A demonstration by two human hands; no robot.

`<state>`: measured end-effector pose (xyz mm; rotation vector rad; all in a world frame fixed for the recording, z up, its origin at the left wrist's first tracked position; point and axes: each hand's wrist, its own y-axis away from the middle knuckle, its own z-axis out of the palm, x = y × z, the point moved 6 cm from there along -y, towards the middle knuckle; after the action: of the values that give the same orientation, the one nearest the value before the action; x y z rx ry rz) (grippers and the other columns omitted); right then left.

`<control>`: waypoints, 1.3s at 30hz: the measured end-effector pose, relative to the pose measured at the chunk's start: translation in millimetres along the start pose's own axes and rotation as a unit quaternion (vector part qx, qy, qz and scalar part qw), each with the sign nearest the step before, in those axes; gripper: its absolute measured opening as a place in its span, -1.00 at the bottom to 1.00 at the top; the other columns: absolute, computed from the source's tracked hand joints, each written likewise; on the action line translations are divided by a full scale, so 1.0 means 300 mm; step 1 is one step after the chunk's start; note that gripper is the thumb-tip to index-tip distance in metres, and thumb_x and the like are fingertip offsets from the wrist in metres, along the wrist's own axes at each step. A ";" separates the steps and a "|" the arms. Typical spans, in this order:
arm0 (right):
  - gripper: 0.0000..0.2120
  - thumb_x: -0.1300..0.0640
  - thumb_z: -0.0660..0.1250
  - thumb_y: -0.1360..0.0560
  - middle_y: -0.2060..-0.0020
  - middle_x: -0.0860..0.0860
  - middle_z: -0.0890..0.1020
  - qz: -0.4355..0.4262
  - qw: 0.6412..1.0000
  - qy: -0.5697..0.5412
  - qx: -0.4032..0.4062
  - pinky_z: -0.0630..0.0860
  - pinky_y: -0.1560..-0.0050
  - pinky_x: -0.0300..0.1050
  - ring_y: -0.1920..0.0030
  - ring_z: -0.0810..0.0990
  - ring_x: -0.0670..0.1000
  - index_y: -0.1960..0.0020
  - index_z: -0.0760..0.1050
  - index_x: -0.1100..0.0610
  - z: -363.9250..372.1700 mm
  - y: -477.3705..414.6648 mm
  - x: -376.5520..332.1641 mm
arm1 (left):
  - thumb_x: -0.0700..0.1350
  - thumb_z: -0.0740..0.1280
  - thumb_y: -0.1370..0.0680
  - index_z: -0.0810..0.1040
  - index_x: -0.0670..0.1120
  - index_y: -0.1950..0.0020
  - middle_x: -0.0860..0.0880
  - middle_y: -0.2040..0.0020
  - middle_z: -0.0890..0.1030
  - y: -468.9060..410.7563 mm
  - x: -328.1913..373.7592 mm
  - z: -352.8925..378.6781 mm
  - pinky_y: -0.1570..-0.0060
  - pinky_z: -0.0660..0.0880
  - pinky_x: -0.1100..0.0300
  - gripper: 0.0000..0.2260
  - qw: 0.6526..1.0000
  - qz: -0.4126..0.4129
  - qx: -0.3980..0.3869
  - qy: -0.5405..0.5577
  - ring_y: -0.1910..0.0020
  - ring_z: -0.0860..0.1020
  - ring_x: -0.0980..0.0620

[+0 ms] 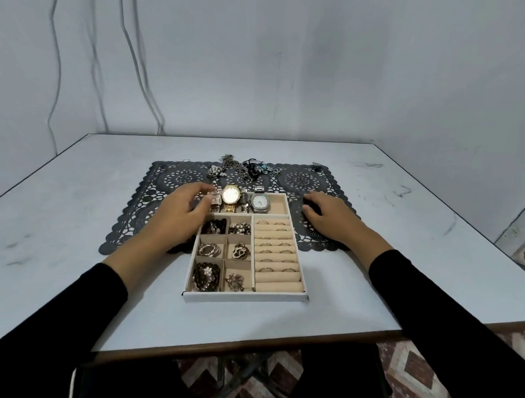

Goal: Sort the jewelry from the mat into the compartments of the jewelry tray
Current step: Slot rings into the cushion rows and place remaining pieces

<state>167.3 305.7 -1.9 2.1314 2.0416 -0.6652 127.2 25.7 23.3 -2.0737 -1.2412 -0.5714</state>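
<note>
The white jewelry tray sits on the table's near half, partly over the dark lace mat. Its far compartment holds a gold watch, a dark watch and a white-faced silver watch. My left hand pinches a silver watch at that compartment's left end. My right hand lies on the mat right of the tray, fingers curled over a small black item. Rings sit in the roll slots. Bracelets and necklaces fill the square compartments.
On the mat's far edge lie a pearl cluster, a bronze chain and a black-and-turquoise piece. A small dark item lies at the mat's far right corner. The table stands against a wall, with cables hanging at the back left.
</note>
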 end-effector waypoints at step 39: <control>-0.61 0.04 0.17 -0.62 -0.41 -0.02 0.40 -0.126 0.984 -0.122 -0.036 0.23 -0.38 -0.23 -0.41 0.34 -0.06 -0.43 0.35 0.06 0.184 -0.663 -0.190 | 0.55 -0.56 -0.18 -0.28 0.07 -0.58 0.14 -0.58 -0.23 -0.484 -0.315 0.094 -0.43 -0.31 0.29 0.04 0.931 0.060 -0.228 -0.278 -0.47 -0.29 0.26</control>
<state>-38.7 249.4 13.1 1.6724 2.1776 -0.8259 -44.0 38.5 -13.6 -2.8185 -1.3586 -0.2246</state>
